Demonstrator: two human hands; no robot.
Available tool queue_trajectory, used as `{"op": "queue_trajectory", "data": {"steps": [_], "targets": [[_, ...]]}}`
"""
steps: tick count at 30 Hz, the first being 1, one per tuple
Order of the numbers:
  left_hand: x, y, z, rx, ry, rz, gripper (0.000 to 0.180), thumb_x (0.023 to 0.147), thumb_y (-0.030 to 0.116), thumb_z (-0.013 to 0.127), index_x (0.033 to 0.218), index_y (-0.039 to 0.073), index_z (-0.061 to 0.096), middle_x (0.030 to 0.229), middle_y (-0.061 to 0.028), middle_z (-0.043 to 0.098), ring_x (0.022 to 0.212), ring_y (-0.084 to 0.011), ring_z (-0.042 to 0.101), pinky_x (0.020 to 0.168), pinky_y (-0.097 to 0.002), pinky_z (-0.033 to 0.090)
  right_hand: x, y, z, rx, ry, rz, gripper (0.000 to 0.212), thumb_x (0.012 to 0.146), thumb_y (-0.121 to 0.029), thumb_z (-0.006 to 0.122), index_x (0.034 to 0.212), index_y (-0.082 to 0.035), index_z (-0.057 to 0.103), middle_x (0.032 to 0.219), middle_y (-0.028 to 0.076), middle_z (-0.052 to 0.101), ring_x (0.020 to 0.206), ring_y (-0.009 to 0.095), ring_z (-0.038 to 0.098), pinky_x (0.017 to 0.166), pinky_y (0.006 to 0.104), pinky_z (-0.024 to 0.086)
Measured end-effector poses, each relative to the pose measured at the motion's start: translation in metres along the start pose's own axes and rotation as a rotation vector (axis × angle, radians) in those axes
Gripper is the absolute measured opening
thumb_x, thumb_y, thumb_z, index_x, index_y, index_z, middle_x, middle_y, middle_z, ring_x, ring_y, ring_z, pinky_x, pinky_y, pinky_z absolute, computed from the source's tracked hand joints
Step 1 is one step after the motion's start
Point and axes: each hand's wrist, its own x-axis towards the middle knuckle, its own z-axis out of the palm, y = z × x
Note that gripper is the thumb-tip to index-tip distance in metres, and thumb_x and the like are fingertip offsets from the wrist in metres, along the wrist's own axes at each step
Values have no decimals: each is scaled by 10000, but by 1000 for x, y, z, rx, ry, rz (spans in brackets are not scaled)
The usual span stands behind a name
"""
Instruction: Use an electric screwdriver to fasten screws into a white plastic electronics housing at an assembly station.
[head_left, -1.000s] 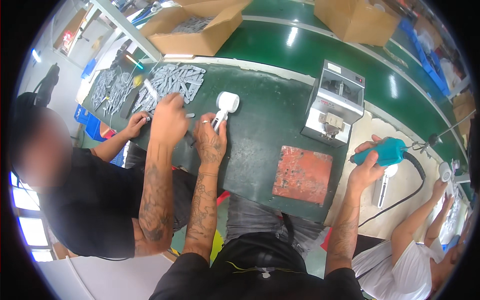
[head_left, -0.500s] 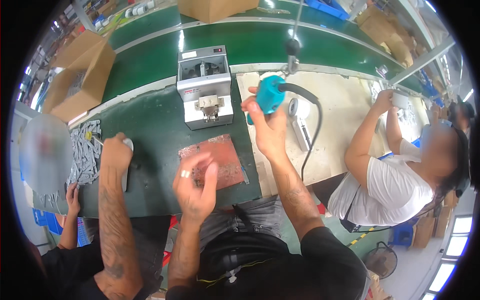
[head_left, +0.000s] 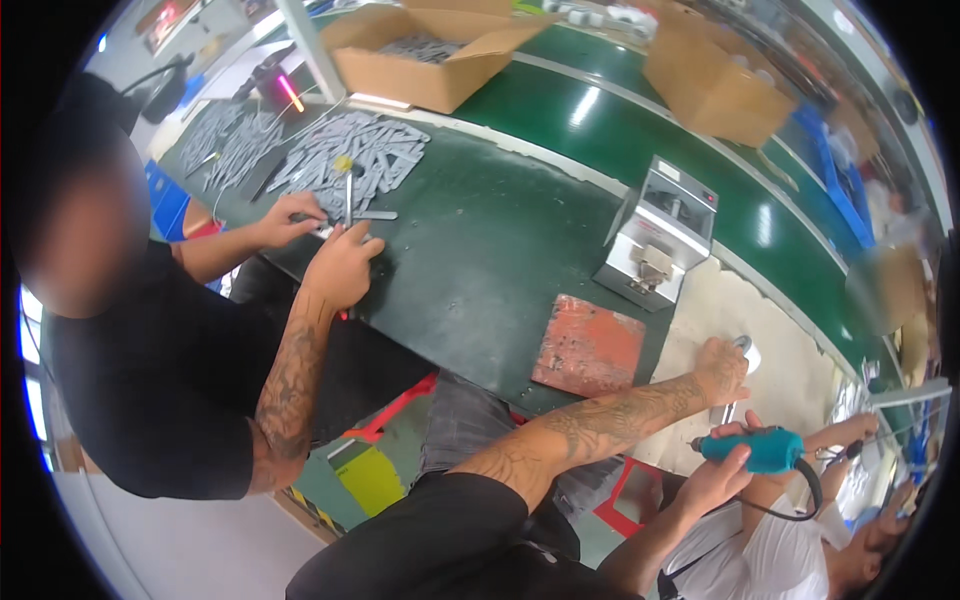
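- The green bench (head_left: 470, 290) fills the middle of my view; with two loose items to manage, I would work low and close to its surface.
- The pale mat (head_left: 793, 388) covers its right part, and I would steady the work flat there so it cannot roll.
- A co-worker in a white shirt (head_left: 785, 545) sits at lower right, partly behind the right hand; I would keep elbow and cord clear of that side.
- The silver machine (head_left: 655, 240) stands right of centre, with the red plate (head_left: 590, 345) below it in the frame, both apart from the hands.
- At lower right, the right hand (head_left: 716, 482) is wrapped around the teal power driver (head_left: 768, 452), its nose pointing left. I judge a square approach, with the left fingers out of the bit's line, serves best.
- The left hand (head_left: 722, 372) reaches across to the white handheld device (head_left: 748, 353) on the mat. Its fingers lie over it; I cannot tell whether they clench it or merely rest.
- That hand hides the device's middle, leaving the round end and a bit of handle showing.
- The driver's bit is too small for me to make out.
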Motion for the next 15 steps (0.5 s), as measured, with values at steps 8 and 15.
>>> {"op": "queue_trajectory", "data": {"steps": [8,15], "targets": [[-15,-17,-28,-184,145,-90,272,798,297,679,943,81,755,1065,-147,734,1063,-319,663,859,-513,447,12,-4,18,12,11,47,847,986,-652,640,1376,88,509,891,83,617,836,162,605,638,280,519],[-121,-67,-159,-198,447,43,360,872,305,750,1039,-7,682,949,-175,693,915,-355,679,804,-469,573,4,-14,51,134,-141,134,734,1023,-553,640,1395,65,503,903,91,662,778,154,607,696,297,488]]}}
